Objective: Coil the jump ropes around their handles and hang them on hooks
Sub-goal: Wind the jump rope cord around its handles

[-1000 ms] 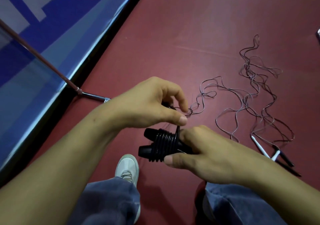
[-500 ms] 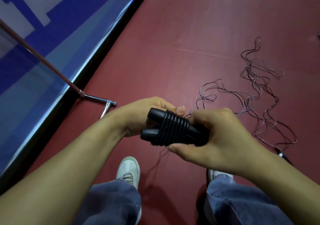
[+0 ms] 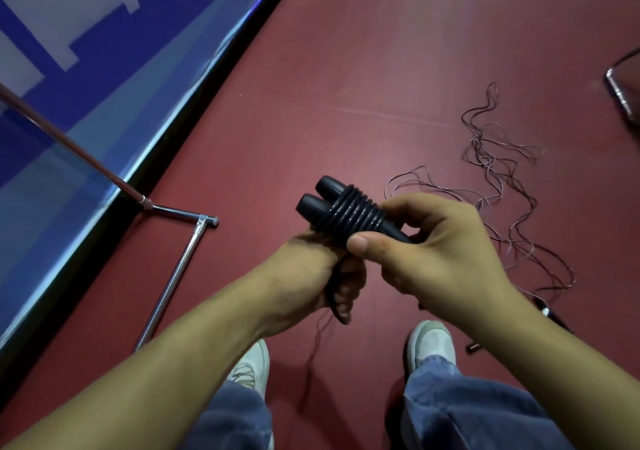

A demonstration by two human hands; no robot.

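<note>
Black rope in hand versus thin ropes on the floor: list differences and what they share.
The black rope is wound tightly round its handles; the thin ropes lie loose and tangled. The black rope is held by left hand and right hand; the thin ropes rest on the red floor. Both are jump ropes.

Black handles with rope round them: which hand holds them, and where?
The right hand pinches the handles at their near end, thumb against the rope coils. The left hand grips the rope's loose tail below.
</note>
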